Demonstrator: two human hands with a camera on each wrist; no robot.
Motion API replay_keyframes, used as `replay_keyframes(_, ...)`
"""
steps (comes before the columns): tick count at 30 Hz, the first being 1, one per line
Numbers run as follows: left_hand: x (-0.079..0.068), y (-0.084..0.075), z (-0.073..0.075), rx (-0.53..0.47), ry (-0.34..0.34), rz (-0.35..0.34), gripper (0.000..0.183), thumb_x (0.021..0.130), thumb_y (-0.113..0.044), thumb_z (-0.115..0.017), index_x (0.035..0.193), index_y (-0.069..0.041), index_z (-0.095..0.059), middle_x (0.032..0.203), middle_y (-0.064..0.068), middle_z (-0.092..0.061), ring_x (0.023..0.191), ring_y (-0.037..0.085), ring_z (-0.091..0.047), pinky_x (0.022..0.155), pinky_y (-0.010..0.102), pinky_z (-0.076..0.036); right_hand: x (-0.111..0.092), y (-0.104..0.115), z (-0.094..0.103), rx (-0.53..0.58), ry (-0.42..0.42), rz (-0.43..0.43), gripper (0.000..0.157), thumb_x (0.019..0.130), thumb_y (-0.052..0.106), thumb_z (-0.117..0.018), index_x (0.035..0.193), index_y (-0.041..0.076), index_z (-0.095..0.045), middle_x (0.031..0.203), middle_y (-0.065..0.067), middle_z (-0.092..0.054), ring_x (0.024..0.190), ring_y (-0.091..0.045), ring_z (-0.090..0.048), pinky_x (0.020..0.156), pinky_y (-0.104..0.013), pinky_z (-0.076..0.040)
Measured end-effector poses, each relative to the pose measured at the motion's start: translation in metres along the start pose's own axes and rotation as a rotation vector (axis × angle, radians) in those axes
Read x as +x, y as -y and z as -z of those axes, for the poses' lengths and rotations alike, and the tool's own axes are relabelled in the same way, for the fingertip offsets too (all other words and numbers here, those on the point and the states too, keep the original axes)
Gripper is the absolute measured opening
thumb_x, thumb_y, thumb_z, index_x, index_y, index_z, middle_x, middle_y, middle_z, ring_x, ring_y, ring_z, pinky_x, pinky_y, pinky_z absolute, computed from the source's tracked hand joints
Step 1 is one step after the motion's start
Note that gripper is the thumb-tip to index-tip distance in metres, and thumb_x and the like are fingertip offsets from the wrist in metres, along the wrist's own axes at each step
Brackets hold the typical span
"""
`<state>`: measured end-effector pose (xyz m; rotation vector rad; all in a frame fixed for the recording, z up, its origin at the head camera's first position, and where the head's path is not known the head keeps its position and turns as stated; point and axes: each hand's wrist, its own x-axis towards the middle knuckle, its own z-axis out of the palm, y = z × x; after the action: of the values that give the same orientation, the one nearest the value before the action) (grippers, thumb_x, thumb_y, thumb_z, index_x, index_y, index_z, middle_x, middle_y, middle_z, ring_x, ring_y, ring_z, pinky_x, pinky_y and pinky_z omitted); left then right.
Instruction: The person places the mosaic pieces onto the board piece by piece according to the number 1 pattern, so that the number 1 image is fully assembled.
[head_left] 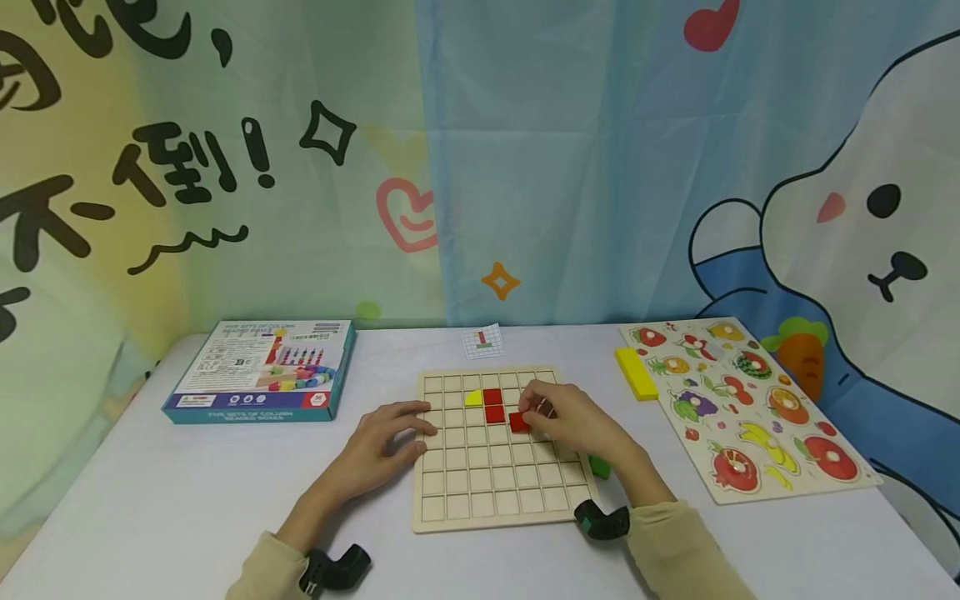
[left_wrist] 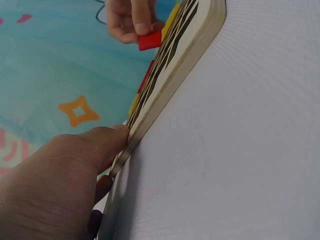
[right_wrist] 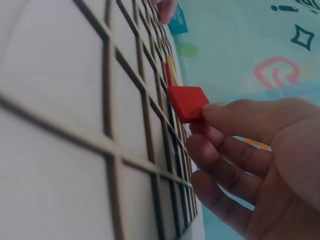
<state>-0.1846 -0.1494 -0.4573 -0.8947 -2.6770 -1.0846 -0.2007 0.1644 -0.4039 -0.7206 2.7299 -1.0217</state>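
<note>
A wooden grid board [head_left: 455, 507] lies on the white table. My left hand [head_left: 378, 446] rests at its left edge, fingertips and thumb touching the rim. Between thumb and fingers, my right hand [head_left: 573, 421] pinches a red square tile [right_wrist: 188, 104]. That tile is held tilted, just over the board's upper middle; whether it touches the grid I cannot tell. Two red tiles [head_left: 492, 404] sit in the grid one below the other, up and left of the held one. Beside the upper one is a small yellow tile [head_left: 473, 398].
A small pattern card [head_left: 483, 342] lies behind the board. To the right are a yellow block [head_left: 636, 373] and a fruit picture board [head_left: 705, 450]. Something green [head_left: 598, 467] shows partly under my right forearm. A flat box [head_left: 258, 371] lies at the left.
</note>
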Motion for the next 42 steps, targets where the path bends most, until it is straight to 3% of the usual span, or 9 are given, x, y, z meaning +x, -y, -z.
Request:
replay_keyframes(14,0.0,0.001,0.0,0.0,0.001,-0.007,0.018,0.089,-0.024,-0.065,0.107,-0.028,-0.066,0.135,0.0,-0.055,0.13,0.026,-0.045,0.101,0.054,-0.028,0.005,0.007,-0.013,0.006,-0.024,0.046,0.005,0.091,0.014,-0.062,0.095,0.013,-0.059,0.084,0.003,-0.065,0.072,-0.008,-0.058,0.066,-0.021,-0.047)
replay_keyframes(20,-0.001,0.0,0.001,-0.004,-0.004,-0.01,0.019,0.089,-0.024,-0.066,0.107,-0.027,-0.067,0.135,0.001,-0.055,0.13,0.026,-0.045,0.1,0.054,-0.029,0.005,0.009,-0.02,-0.029,-0.024,0.034,0.004,0.091,0.015,-0.062,0.095,0.015,-0.059,0.082,0.009,-0.062,0.077,-0.006,-0.056,0.068,-0.021,-0.047)
replay_keyframes(42,0.0,-0.002,0.001,-0.006,0.003,-0.003,0.019,0.088,-0.022,-0.066,0.107,-0.026,-0.067,0.135,0.002,-0.055,0.13,0.027,-0.045,0.101,0.055,-0.028,0.007,0.013,-0.028,-0.1,-0.031,0.025,0.005,0.09,0.016,-0.063,0.094,0.015,-0.06,0.08,0.01,-0.059,0.069,-0.005,-0.051,0.065,-0.021,-0.043)
